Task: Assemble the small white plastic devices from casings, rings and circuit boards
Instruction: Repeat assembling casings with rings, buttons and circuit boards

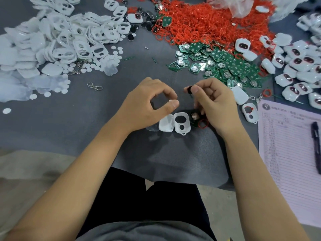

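A grey worktop (86, 119) filled the view, crowded with parts at its far side. The left hand (147, 103) hovered above the surface with thumb and forefinger curled into a ring, pinching a small white disc (172, 101) at their tips. The right hand (213, 101) was raised beside it, a little apart, thumb and forefinger closed on a small black part (189, 89) (too small to tell what it was). Just below both hands, on the worktop, lay two white casings side by side and touching: a plain back (165, 122) and a front (181, 124) with two openings. Immediately right of the front sat a circuit board (194, 117) and a red ring (203, 123), partly under the right hand. White casing fronts (69, 40) were heaped far left, loose white discs (107, 61) scattered near them. Red rings (208, 23) were piled at the far centre, green boards (225, 65) just in front of that pile. Finished devices (298, 66) lay at far right. A printed sheet (286, 145) with a pen (316, 145) on it lay at the right edge, and a metal clasp (94, 86) lay left of the hands.
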Demonstrator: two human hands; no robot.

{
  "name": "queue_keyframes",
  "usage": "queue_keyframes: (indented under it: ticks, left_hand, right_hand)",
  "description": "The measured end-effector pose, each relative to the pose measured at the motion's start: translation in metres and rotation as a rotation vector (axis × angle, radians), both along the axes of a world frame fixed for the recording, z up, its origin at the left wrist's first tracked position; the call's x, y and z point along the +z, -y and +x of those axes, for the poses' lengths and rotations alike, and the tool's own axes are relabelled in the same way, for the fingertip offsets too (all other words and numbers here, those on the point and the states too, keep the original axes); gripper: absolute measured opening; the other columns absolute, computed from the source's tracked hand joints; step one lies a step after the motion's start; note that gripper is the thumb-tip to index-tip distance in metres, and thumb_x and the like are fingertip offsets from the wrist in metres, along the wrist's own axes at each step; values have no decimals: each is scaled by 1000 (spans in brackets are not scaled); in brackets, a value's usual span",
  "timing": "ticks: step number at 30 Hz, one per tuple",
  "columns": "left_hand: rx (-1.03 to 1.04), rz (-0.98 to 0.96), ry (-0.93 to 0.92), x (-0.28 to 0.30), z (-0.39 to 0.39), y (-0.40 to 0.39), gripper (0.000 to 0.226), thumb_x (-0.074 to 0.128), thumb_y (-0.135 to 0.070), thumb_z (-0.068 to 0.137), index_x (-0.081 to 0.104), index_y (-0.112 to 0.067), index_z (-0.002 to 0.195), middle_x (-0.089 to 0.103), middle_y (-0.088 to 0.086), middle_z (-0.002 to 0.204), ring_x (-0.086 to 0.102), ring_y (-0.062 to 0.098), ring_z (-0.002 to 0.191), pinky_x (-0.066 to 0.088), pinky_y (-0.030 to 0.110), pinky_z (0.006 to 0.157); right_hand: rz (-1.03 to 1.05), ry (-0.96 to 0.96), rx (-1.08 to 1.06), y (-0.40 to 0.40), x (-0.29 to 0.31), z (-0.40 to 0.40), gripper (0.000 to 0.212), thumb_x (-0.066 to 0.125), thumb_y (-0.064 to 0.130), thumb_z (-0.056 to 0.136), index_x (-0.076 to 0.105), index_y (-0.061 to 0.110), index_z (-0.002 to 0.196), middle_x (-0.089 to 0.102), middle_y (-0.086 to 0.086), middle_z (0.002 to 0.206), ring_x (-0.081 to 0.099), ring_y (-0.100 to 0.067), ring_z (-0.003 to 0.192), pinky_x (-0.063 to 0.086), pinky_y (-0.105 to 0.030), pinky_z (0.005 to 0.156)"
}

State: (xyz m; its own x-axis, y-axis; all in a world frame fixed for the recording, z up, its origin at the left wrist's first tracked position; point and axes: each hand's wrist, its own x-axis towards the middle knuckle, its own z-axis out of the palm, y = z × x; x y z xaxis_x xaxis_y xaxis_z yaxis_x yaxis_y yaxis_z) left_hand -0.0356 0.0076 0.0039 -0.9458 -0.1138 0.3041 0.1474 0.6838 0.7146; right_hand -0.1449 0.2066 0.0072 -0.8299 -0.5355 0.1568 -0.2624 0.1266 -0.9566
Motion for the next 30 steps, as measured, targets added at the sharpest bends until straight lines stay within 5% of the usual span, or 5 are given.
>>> queue_keyframes:
  ticks: [6,11,16,25,30]
  left_hand:
    - [-11,-421,-266,-1,7,-18,22,74,-43,93,76,-21,98,68,-5,104,60,23,103,45,39,90]
    - [-62,-543,-115,-2,10,-20,78,58,-91,74,69,-22,109,62,-7,129,49,22,133,30,40,111]
    - [-106,-533,-61,-5,8,-20,72,66,-87,72,69,-23,104,58,-3,143,37,24,149,23,43,122]
    - [113,340,-68,1,13,-10,38,80,-46,85,61,-35,116,75,-21,99,69,1,88,50,17,80]
    - [231,485,-56,0,9,-3,23,78,-31,93,67,-32,114,80,-9,91,76,14,81,57,38,74]
  right_hand:
    - [-36,-57,-101,-1,-3,-1,5,65,14,99,62,17,96,74,1,76,53,-6,51,43,-16,53]
    - [45,-151,-140,-1,-5,-2,11,67,18,98,71,28,102,69,-1,81,52,-9,65,43,-18,64]
    - [67,-158,-115,0,-4,-1,12,68,15,99,74,23,106,71,11,88,61,4,74,45,-13,70]
    - [91,-288,34,0,4,6,26,58,12,104,69,30,120,65,-4,107,60,-17,85,44,-27,73]
    - [-119,-82,2,18,11,16,28,68,11,99,66,22,125,66,5,90,56,-9,58,48,-22,56]
